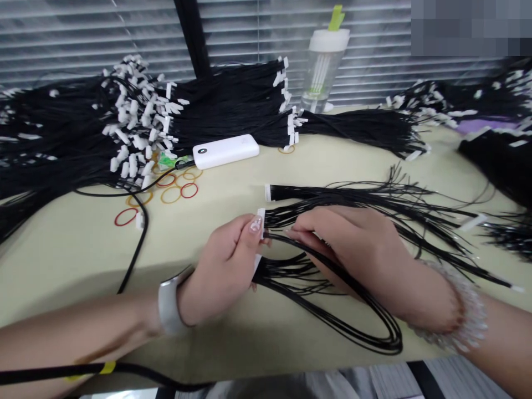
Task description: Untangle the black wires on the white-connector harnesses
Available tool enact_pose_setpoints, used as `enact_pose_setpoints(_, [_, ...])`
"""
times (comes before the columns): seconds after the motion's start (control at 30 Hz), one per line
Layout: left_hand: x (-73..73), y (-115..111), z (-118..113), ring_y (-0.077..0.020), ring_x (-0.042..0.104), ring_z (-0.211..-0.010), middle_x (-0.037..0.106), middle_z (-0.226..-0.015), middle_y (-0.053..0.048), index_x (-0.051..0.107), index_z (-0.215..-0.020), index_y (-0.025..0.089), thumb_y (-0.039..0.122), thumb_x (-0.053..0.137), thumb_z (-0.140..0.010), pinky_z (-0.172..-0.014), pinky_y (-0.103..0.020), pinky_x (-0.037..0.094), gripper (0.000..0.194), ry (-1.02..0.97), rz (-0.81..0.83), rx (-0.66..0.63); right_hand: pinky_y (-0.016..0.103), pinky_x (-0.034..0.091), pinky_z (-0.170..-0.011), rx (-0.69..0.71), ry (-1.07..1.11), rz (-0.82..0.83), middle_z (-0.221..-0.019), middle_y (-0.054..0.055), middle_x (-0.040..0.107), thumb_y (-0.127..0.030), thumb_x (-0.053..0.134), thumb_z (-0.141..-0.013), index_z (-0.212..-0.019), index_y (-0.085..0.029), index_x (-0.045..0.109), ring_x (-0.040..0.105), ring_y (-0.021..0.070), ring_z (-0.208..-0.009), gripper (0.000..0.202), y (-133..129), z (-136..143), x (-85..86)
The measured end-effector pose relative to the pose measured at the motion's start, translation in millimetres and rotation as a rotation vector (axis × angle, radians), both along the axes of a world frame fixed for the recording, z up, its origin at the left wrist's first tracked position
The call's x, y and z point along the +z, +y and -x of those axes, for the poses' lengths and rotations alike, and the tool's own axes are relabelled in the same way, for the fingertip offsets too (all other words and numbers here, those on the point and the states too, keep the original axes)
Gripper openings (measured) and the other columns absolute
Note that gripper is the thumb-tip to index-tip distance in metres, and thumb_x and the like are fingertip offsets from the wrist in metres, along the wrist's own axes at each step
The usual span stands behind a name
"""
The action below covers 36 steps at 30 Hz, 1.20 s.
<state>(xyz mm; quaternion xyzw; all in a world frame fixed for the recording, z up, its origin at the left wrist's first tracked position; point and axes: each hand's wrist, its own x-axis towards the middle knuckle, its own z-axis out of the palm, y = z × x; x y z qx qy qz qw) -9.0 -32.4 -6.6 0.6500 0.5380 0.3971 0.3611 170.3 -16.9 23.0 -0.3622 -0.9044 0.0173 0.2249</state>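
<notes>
The fingertips of the person's right hand (353,244) are hidden under the loose bundle of thin black wires (332,266), so its grip on them cannot be made out, and the palm of the left hand (224,266) covers most of the small white plastic connector (261,217). The heaped piles of black wire harnesses with white plugs (83,133) run off the left and right edges. A pixelated grey block (471,27) blanks the top right corner.

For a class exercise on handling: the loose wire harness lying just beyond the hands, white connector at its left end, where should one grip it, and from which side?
Probably the wire harness by its white connector, from the left: it is rigid, exposed and bundles the wires, which fan out rightward.
</notes>
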Motion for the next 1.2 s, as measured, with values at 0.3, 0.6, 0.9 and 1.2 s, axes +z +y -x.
enact_pose_setpoints(0.3, [1.1,-0.7,-0.8,-0.009,0.035,-0.048,0.041,-0.053,0.003,0.042,-0.061,0.018,0.034,0.03,-0.088,-0.044,-0.02,0.03,0.034,0.037,-0.04,-0.013,0.023,0.036,-0.057,0.069,-0.078,-0.161,-0.064,0.002,0.056,-0.02,0.036,-0.086,-0.07,-0.016,0.056,0.049,0.0108,-0.06,0.026,1.5,0.2,3.2])
enact_pose_setpoints(0.6, [2.7,-4.4,1.2,-0.0078,0.035,-0.048,0.039,-0.054,0.004,0.037,-0.06,0.018,0.034,0.028,-0.088,-0.046,-0.02,0.032,0.034,0.09,-0.058,-0.081,0.024,0.036,-0.057,0.187,-0.121,-0.304,-0.065,0.003,0.057,-0.013,0.032,-0.085,-0.071,-0.013,0.055,0.051,0.0116,-0.062,0.027,1.7,3.7,-1.2])
enact_pose_setpoints(0.9, [0.0,1.2,1.1,-0.0071,0.038,-0.044,0.041,-0.054,0.004,0.043,-0.063,0.018,0.038,0.032,-0.087,-0.039,-0.018,0.032,0.033,-0.009,0.014,-0.011,0.022,0.03,-0.052,0.029,-0.149,-0.17,-0.065,0.001,0.054,-0.025,0.039,-0.085,-0.078,-0.016,0.057,0.047,0.0095,-0.058,0.021,8.5,-1.7,3.2])
enact_pose_setpoints(1.2, [-6.2,11.1,0.5,-0.0069,0.042,-0.035,0.045,-0.053,0.003,0.051,-0.074,0.017,0.053,0.038,-0.079,-0.025,-0.016,0.036,0.039,-0.245,0.203,0.216,0.022,0.029,-0.05,-0.319,-0.204,-0.111,-0.069,0.003,0.055,-0.053,0.056,-0.07,-0.076,-0.015,0.052,0.045,0.0109,-0.055,0.038,34.5,-34.4,16.2])
